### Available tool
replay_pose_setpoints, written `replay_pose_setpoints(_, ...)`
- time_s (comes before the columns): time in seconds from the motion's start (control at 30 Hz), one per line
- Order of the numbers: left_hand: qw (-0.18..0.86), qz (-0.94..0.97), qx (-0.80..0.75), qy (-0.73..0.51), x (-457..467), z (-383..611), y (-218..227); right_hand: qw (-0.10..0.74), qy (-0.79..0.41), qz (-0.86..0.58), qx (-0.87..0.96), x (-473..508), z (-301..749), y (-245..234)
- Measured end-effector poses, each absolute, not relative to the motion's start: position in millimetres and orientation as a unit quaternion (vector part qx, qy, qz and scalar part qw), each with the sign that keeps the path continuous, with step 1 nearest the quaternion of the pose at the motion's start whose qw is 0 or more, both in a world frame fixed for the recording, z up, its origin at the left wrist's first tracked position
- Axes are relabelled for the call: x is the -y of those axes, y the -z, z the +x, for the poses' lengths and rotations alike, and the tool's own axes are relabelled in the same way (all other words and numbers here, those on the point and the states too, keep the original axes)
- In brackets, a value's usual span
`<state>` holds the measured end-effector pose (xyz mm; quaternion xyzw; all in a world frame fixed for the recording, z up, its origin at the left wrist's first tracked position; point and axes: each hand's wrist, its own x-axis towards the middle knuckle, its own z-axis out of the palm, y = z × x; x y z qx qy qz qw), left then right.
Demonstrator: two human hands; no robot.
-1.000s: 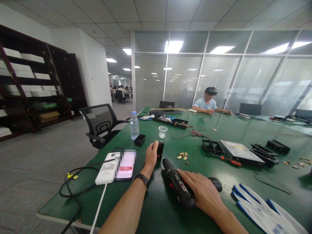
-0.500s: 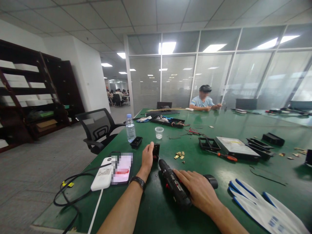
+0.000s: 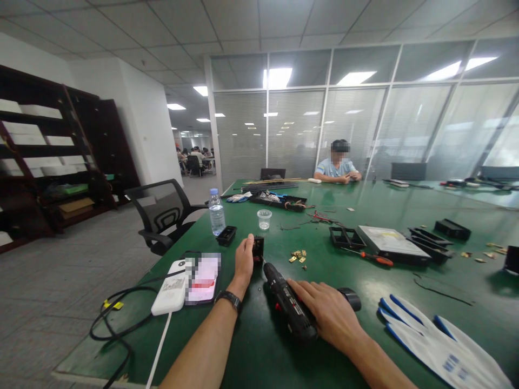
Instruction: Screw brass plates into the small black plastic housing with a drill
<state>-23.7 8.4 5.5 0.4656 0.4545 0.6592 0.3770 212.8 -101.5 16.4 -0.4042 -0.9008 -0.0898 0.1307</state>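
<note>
My left hand grips a small black plastic box and holds it on edge, its side turned toward the drill. My right hand is wrapped round a black cordless drill that lies on its side. The drill's bit points at the black box, and its tip is at or very close to the box; contact is too small to make out. Several small brass pieces lie right of the box. A similar black box rests beyond my left hand.
A water bottle and a clear cup stand behind the box. Left lie a white power bank, a phone and cables. White gloves, a screwdriver and a metal-topped case are right. A person sits across the table.
The black box has turned slightly in my left hand, showing more of its inside. The drill stays almost in place. Across the table, the person's hands have come together.
</note>
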Motion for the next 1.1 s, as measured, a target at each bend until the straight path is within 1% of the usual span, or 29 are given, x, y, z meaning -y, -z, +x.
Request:
replay_pose_setpoints(0.17,0.372,0.460,-0.452,-0.667,-12,-24,-5,0.133,0.092,-0.399,0.902,101,212,-14)
replay_pose_setpoints(0.43,0.317,0.467,-0.457,-0.687,-11,-23,-8,0.142,0.112,-0.385,0.905,99,215,-9)
replay_pose_setpoints(0.6,0.322,0.478,-0.472,-0.667,-10,-22,-7,0.151,0.128,-0.384,0.902,100,214,-7)
replay_pose_setpoints(0.77,0.294,0.497,-0.481,-0.660,-14,-22,1,0.155,0.135,-0.387,0.899,102,213,-6)
replay_pose_setpoints(1.1,0.339,0.556,-0.444,-0.616,-17,-33,12,0.174,0.157,-0.373,0.898,102,214,-5)
